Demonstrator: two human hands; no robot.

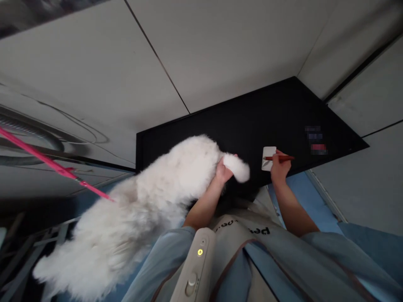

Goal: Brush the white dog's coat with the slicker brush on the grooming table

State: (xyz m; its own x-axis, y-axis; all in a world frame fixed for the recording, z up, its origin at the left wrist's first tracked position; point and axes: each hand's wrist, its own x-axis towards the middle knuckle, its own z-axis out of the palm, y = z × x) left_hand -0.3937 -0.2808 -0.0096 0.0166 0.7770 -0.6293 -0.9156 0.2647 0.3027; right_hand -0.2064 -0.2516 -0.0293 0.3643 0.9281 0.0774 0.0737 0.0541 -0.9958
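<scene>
A fluffy white dog (176, 172) stands partly on a black table (252, 121), its rear toward the middle and its front stretching to the lower left. My left hand (223, 171) is closed around the dog's tail (238, 167) close to its base, with the furry end hanging out to the right. In my right hand (280, 167) is a slicker brush (267, 165) with a reddish-brown handle and a white rectangular head. The brush is to the right of the tail, apart from the fur, above the black surface.
A taut pink leash (56, 165) runs from the upper left to the dog's neck area. Pale wall panels (220, 50) border the table's far side. A grey hose (34, 128) lies at left. A pale device with a yellow light (197, 264) sits before my apron.
</scene>
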